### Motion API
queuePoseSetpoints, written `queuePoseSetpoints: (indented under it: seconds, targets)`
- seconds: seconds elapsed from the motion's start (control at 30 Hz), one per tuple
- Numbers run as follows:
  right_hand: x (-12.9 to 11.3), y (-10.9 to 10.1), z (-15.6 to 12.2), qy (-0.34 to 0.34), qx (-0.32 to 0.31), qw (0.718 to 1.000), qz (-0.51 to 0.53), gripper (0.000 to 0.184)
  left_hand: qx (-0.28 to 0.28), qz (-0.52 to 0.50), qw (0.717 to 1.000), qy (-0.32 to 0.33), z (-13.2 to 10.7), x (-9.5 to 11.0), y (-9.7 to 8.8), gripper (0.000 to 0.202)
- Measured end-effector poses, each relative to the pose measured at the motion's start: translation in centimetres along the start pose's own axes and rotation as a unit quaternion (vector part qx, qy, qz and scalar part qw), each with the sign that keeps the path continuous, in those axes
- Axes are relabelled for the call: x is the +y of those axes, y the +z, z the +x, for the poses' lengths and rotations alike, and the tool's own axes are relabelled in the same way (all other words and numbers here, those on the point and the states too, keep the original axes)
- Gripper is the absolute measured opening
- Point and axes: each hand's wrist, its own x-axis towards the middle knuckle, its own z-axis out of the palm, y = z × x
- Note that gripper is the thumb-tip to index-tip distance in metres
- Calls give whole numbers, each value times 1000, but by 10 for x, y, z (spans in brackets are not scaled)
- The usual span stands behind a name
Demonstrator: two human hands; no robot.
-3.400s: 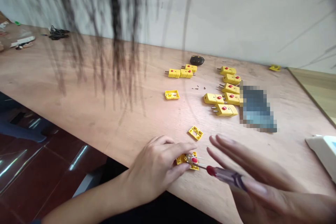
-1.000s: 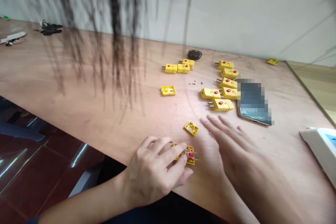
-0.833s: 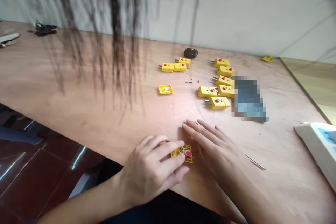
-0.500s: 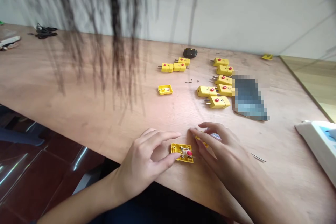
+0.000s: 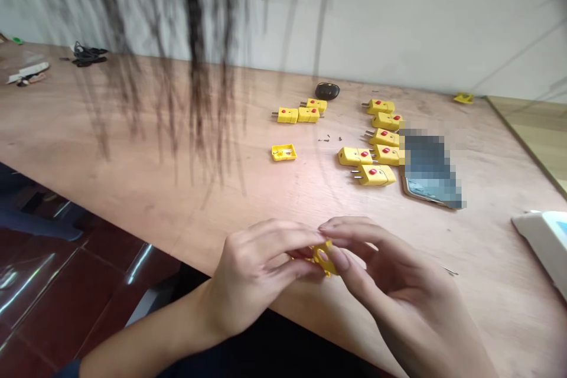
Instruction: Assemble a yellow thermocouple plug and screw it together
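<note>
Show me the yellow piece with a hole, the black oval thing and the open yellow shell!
Yellow piece with a hole [image 5: 328,264]: head view, face beside the hole.
Black oval thing [image 5: 327,91]: head view, its middle.
Open yellow shell [image 5: 284,158]: head view, near wall.

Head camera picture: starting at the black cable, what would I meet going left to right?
Black cable, left hand, yellow piece with a hole, right hand, thin metal rod, white device at the edge.

Readable text: none | yellow block-shaped plastic plugs with red buttons [image 5: 377,176]: tiny dark marks, illegible | dark flat slab-like device [image 5: 427,168]: pixelated, illegible | white casing with pale-blue panel [image 5: 541,242]: nothing legible
</note>
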Motion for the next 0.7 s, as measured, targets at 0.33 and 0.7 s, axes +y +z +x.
queuePoseSetpoints:
  seconds: [0.33,0.7]
  targets:
    - [29,-30,-28,-21,33,978,-203,23,-88,177,975,101,-2,-2,1,24]
    - [41,-21,-42,-70,-42,967,-243,36,-140,162,977,6,-6,-7,3,43]
